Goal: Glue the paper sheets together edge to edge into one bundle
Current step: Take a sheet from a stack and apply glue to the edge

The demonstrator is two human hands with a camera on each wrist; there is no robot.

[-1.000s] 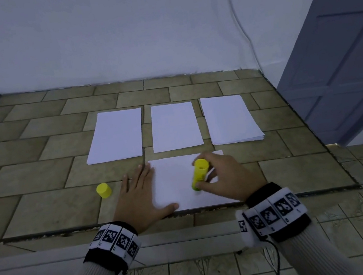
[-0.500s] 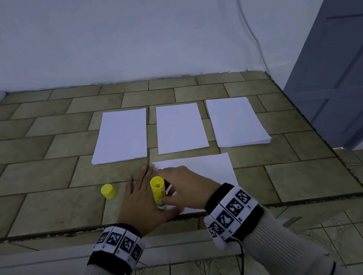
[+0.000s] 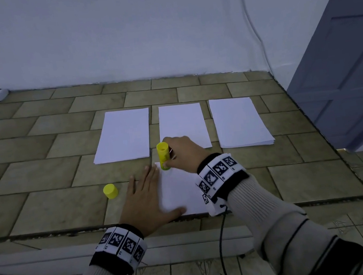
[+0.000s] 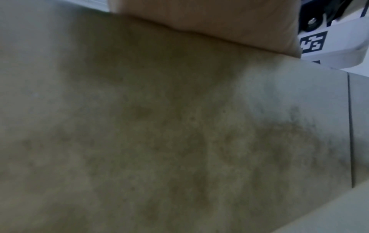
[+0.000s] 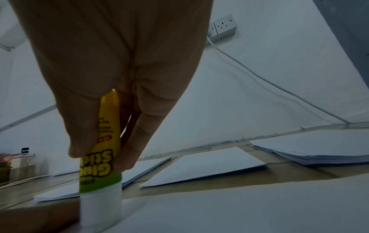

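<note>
At sheet (image 3: pixel 178 191) far-left corner | right hand (image 3: pixel 182 151) grips glue stick (image 3: pixel 163 155) | left hand (image 3: pixel 147 200) seemingly flat

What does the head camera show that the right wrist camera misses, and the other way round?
Only the head view shows the yellow cap on the tiles and the left hand pressing flat on the near sheet. Only the right wrist view shows the "Glue Stick" lettering and a wall socket. Both show the right hand gripping the glue stick tip-down on that sheet.
</note>
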